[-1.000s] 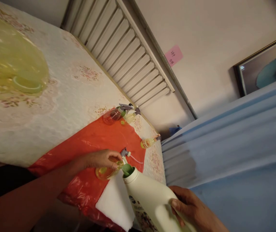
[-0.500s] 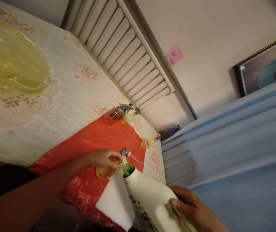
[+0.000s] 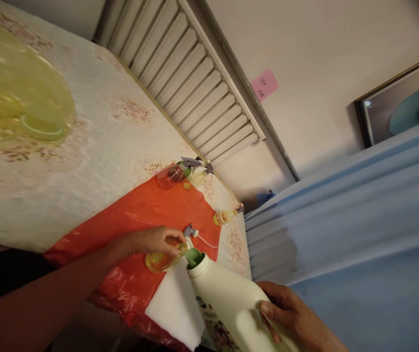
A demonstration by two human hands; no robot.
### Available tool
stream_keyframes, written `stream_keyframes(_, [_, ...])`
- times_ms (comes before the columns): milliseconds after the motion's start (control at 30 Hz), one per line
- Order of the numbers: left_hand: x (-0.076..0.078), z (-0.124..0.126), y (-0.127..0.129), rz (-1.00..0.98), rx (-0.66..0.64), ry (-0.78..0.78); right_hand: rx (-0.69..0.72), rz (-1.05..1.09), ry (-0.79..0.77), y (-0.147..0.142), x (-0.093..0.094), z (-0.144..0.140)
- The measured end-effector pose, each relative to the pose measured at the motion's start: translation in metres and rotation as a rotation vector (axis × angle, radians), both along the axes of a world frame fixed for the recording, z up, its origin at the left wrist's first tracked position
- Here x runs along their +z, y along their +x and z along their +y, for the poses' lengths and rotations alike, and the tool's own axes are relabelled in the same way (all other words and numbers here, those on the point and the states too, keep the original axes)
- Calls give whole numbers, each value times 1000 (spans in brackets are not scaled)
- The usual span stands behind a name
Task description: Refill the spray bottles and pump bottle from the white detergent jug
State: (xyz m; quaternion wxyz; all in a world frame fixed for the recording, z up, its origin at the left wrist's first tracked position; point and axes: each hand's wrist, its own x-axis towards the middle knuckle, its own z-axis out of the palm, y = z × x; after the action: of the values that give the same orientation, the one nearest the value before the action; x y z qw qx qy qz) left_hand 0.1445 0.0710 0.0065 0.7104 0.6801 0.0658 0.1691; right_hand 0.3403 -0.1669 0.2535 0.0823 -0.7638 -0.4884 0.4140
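My right hand (image 3: 286, 313) grips the handle of a large cream jug (image 3: 227, 288), tilted so that its green spout (image 3: 194, 257) meets the neck of a clear spray bottle. My left hand (image 3: 163, 242) is closed round the neck of that bottle (image 3: 158, 261), which has yellow liquid inside and stands on a red plastic sheet (image 3: 136, 220). Just beyond the neck lies a detached spray trigger head (image 3: 191, 231) with a thin tube. Whether liquid is running from the spout I cannot tell.
Several spray bottles stand near the wall, among them a reddish one (image 3: 170, 176) and a yellow one (image 3: 226, 216). A white foam slab (image 3: 176, 308) lies beside the jug. A big yellow-green bag (image 3: 18, 88) rests at left on the flowered tablecloth (image 3: 102, 146). A blue curtain (image 3: 341, 210) hangs right.
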Motion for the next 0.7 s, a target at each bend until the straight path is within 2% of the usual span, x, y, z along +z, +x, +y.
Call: stream_keyframes(700, [-1,0,0,-7,3,-24,23,-26,-11,2,1,-1])
